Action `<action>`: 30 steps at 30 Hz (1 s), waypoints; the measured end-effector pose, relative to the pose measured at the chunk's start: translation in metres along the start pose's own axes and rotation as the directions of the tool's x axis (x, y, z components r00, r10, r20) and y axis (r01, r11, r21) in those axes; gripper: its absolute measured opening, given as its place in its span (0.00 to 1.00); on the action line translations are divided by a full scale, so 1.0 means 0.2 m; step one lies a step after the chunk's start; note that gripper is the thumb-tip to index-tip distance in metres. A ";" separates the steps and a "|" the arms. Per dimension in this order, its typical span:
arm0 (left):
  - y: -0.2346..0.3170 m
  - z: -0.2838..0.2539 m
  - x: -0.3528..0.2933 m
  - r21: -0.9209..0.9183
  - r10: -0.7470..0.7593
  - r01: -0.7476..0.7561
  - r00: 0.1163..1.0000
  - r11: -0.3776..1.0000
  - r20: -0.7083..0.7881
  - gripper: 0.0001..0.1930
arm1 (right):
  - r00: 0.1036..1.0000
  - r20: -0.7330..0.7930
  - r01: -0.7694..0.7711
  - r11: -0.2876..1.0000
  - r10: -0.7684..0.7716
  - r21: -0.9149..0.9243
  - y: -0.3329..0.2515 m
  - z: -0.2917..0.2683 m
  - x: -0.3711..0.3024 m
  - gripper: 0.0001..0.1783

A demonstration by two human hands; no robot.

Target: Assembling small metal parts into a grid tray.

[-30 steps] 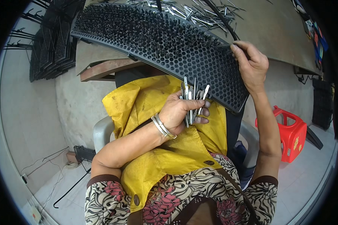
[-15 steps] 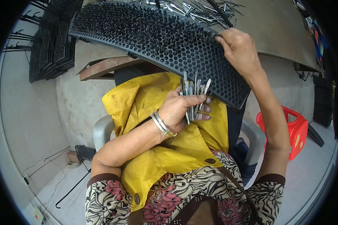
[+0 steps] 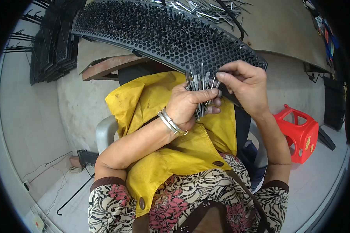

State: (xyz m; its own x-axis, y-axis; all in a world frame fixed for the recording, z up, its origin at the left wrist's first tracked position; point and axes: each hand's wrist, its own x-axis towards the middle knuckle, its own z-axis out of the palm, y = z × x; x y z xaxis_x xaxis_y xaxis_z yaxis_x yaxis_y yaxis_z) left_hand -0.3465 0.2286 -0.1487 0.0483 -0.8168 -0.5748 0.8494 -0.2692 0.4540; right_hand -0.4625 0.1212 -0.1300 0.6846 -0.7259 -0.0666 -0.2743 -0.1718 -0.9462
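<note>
A bunch of thin silvery metal strips (image 3: 199,82), some with a small hole near the end, stands fanned out in my left hand (image 3: 184,103). The thumb presses across them above the yellow apron (image 3: 144,91). Thumb and forefinger of my right hand (image 3: 247,87) pinch at one strip on the bunch's right side. Just beyond both hands slants a long black perforated board (image 3: 190,61). Small dark upright pieces crowd its far and left part, while the near right part shows mostly bare holes.
More metal strips (image 3: 206,13) lie heaped on the brown table (image 3: 284,33) behind the board, crossed by a black rod or cord (image 3: 235,19). Stacked black boards (image 3: 52,50) hang at the left wall. On the right stands a red plastic stool (image 3: 309,134).
My right hand has come down from the board's right end to the bunch in my left hand. The board's right end has swung away from me. The left hand has barely moved.
</note>
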 end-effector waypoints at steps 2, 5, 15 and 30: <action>0.01 0.01 0.01 0.016 0.023 -0.023 1.000 1.000 0.005 0.07 | 0.988 -0.157 0.010 0.995 0.005 0.095 0.00 -0.03 0.01 0.04; 0.01 -0.01 0.03 -0.018 -0.004 0.004 1.000 1.000 -0.007 0.06 | 0.896 -0.403 0.193 0.981 -0.188 -0.027 0.02 -0.08 0.10 0.05; 0.00 -0.02 0.01 -0.069 -0.096 0.094 0.995 0.993 -0.027 0.08 | 0.515 -0.180 0.479 0.455 -0.838 -0.751 0.19 -0.13 0.32 0.06; 0.01 -0.01 -0.01 -0.018 0.007 -0.007 1.000 1.000 0.006 0.07 | 0.993 -0.029 0.111 0.990 -0.113 -0.082 0.01 0.04 -0.05 0.07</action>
State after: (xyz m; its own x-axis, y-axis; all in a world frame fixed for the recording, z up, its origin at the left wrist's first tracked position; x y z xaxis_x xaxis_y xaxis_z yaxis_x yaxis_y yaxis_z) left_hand -0.3450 0.2299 -0.1486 0.0508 -0.8219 -0.5673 0.8583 -0.2545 0.4456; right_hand -0.4642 0.1331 -0.1337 0.6911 -0.7210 0.0505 -0.2514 -0.3054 -0.9184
